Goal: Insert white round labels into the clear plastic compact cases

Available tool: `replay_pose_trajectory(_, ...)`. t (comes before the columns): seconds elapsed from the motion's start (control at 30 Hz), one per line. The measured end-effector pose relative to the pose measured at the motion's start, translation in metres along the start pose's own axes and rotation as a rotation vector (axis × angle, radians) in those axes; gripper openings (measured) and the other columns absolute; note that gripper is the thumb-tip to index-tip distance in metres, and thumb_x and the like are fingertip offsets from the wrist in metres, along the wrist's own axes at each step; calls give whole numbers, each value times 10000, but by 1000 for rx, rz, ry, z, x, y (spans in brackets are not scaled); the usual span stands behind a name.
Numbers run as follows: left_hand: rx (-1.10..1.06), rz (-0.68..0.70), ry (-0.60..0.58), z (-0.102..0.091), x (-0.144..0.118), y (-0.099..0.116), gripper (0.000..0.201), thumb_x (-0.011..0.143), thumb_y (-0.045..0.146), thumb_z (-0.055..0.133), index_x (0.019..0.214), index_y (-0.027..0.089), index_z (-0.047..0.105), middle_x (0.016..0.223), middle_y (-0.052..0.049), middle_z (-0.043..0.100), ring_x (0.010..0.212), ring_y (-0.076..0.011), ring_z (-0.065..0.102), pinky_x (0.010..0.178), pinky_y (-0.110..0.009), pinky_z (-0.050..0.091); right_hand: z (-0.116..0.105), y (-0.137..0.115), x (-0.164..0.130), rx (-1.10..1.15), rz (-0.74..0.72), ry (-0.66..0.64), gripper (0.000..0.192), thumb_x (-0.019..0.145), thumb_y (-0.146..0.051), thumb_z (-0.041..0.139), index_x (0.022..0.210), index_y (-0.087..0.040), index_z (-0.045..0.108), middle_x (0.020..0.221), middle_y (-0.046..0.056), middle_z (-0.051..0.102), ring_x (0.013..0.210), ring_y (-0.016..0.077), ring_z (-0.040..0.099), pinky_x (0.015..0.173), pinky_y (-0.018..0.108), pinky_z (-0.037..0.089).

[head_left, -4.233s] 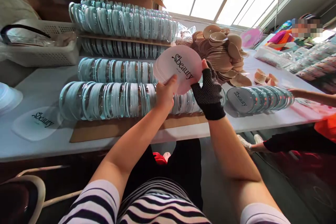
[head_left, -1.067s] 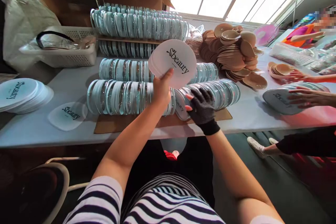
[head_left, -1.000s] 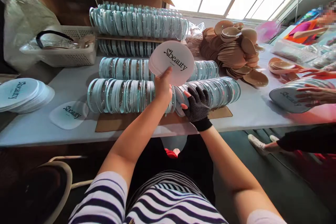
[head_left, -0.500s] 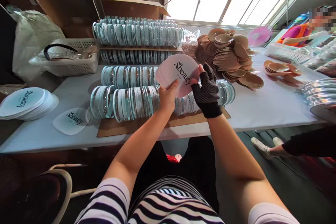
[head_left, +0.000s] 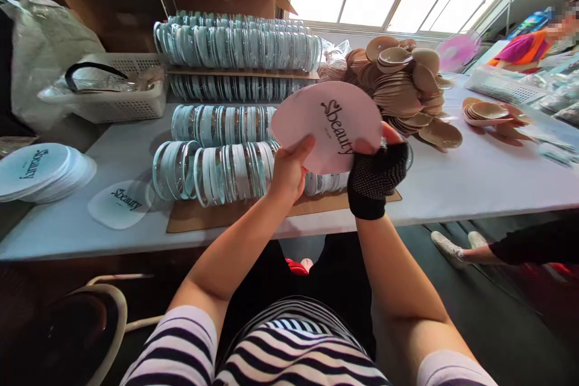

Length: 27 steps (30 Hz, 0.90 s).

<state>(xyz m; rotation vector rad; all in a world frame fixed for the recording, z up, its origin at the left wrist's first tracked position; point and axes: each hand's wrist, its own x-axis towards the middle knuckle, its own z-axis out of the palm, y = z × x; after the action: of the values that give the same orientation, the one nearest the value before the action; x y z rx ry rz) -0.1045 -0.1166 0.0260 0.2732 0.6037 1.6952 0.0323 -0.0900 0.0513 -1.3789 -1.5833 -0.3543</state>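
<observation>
1. Right now, your left hand [head_left: 289, 174] is bare and grasps the near left edge of a pale pink card [head_left: 323, 126], with the thumb pressed on its printed face and the other fingers tucked beneath.
2. Your right hand [head_left: 377, 178], in a black fingerless glove, grips the same card at its lower right edge; the hand's own turn hides part of its fingers.
3. The card is up off the table [head_left: 470, 184], tilted toward you, its black "beauty" lettering slanting down to the right. You cannot tell whether more cards lie under it.
4. Behind and below it, a front row of clear rounded pieces [head_left: 235, 175] stands on edge on brown cardboard [head_left: 235, 215], partly covered by your hands and the card.
5. Beyond that you have a second row [head_left: 221, 125], and farther back more rows [head_left: 239, 47] in layers.
6. To your left, a loose printed card [head_left: 120, 212] lies flat near the front row's end, with a stack of cards [head_left: 38, 163] farther left and a white basket [head_left: 108, 107] behind.
7. To your right, a heap of beige cups [head_left: 400, 96] sits past your gloved hand, and a smaller group of cups [head_left: 488, 110] lies apart from it.
</observation>
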Motion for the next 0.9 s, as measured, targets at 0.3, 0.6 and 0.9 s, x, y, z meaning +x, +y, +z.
replay_pose_trajectory(0.3, -73, 124, 172, -24, 66, 34, 530, 769, 369, 782, 1273, 343, 619, 1335, -18, 647, 1321, -241, 533, 1119, -459, 423, -73, -7, -39, -181, -130, -297, 397, 966, -446, 433, 1173, -208, 673, 1053, 120, 721, 923, 250, 699, 817, 376, 566)
replay_pose_trajectory(0.6, -82, 92, 133, -32, 71, 31, 552, 749, 332, 801, 1271, 306, 625, 1340, -40, 646, 1320, -237, 532, 1130, -440, 401, -55, -34, -43, -167, -108, -742, 420, 950, -372, 411, 1269, -227, 642, 941, 86, 751, 790, 241, 689, 686, 312, 504)
replay_pose_trajectory(0.9, -117, 73, 137, -29, 68, 34, 631, 749, 315, 807, 1338, 296, 580, 1328, -49, 655, 1325, -240, 531, 1148, -441, 382, -1, -33, -24, -238, -135, -926, 470, 929, -450, 478, 1301, -180, 583, 841, 106, 725, 728, 256, 653, 653, 308, 430)
